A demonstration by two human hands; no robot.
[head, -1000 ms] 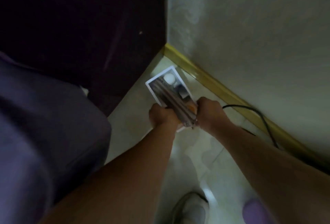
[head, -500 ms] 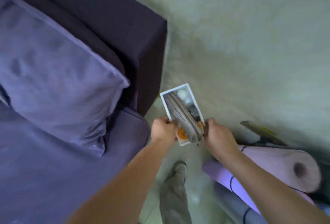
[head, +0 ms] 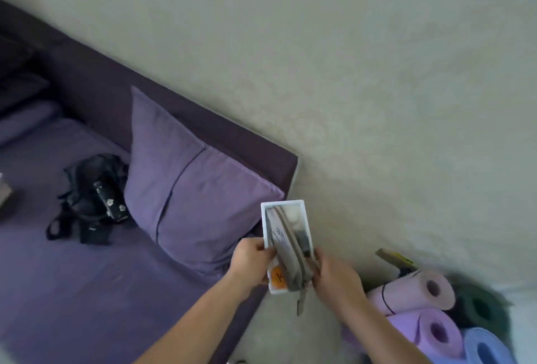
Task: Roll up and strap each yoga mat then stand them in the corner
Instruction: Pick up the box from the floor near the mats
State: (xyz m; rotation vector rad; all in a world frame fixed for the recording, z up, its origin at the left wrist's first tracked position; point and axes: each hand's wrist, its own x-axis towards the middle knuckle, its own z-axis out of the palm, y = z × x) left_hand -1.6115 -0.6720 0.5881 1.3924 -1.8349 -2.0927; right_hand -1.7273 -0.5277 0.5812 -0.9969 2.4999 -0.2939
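Observation:
A small white tray [head: 307, 220] is held up between both hands in front of the wall. It carries a folded grey strap [head: 286, 247] and small items, one of them orange. My left hand [head: 252, 259] grips the tray's left edge. My right hand [head: 334, 276] grips its right edge. Several rolled mats stand against the wall at the lower right: a pink mat [head: 412, 291] with a dark strap round it, a purple mat [head: 430, 331], a blue mat [head: 485, 349] and a dark green mat [head: 479, 305].
A purple bed [head: 87, 291] with a dark headboard [head: 203, 128] fills the left side. A purple pillow [head: 186, 198] leans on the headboard, and a black bag [head: 93, 198] lies on the sheet. A beige wall [head: 377, 102] runs behind.
The tray rose from the floor corner by the skirting up to bed height, both hands still on it. The view swung up, and the pillow, bed and rolled mats came into sight.

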